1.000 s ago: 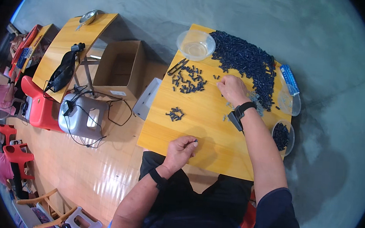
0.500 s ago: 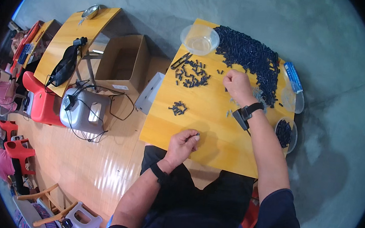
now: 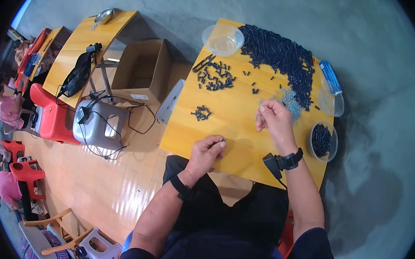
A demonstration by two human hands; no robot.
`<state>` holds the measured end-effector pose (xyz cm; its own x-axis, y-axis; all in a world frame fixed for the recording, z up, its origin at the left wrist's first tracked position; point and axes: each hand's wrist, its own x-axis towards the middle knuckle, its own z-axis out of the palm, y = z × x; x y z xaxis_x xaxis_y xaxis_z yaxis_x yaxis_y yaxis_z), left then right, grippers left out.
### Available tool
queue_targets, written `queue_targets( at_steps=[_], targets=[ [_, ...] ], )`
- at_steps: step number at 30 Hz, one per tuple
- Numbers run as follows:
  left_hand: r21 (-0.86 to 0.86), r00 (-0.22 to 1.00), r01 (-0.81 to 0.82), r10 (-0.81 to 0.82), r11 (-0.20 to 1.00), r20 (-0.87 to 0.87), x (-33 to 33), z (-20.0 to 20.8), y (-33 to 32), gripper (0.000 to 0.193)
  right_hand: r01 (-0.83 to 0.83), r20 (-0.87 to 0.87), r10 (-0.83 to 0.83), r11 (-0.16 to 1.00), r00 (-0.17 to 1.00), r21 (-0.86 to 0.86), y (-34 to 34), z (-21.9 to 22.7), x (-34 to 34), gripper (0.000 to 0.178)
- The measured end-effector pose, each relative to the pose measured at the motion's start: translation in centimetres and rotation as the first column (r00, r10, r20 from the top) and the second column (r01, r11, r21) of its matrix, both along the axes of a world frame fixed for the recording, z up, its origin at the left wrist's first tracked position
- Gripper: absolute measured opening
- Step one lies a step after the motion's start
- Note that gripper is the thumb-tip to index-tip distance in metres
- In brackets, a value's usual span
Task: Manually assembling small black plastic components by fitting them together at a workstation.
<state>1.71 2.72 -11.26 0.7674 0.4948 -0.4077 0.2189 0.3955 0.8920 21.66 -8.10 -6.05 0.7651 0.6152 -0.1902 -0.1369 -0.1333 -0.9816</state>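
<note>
Near the front edge of the yellow table, my left hand pinches a small black piece, its tip just showing past thumb and forefinger. My right hand is over the table's right side, thumb and fingers drawn together; whatever they hold is too small to make out. Just beyond it lies a loose pile of thin, pale blue-grey pieces, partly hidden by the hand. A large heap of small black pieces covers the far right corner. Smaller groups of black pieces lie on the left, with black snips beside them.
A clear bowl stands at the far left corner. On the right are a tub of black pieces, a clear lid and a blue box. Left of the table are a cardboard box and a grey stool with cables.
My right hand has come back toward me from the table's middle to the near side of the pale pile. Black pieces now show where it was. My left hand keeps its pinch.
</note>
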Motion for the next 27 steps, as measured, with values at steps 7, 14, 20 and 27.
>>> queue_targets(
  at_steps=[7,14,20,27],
  targets=[
    [0.088,0.945,0.061,-0.086,0.994,0.314,-0.6,5.7,-1.4,0.013,-0.111,-0.043,0.118,0.984,0.992,0.136,-2.7,4.2,-4.2,0.007],
    [0.175,0.915,0.108,-0.167,0.979,0.367,-1.1,9.1,-1.7,0.012,-0.268,0.050,0.264,0.934,0.963,0.238,-4.0,7.9,-7.7,0.010],
    [0.172,0.920,0.135,-0.187,0.976,0.343,-1.5,9.7,-2.0,0.011,-0.293,0.108,0.276,0.932,0.955,0.214,-4.6,8.2,-8.5,0.010],
    [0.210,0.925,0.131,-0.196,0.969,0.326,-1.5,10.0,-2.2,0.011,-0.332,0.169,0.306,0.931,0.937,0.154,-4.4,8.5,-9.0,0.008]
  ],
)
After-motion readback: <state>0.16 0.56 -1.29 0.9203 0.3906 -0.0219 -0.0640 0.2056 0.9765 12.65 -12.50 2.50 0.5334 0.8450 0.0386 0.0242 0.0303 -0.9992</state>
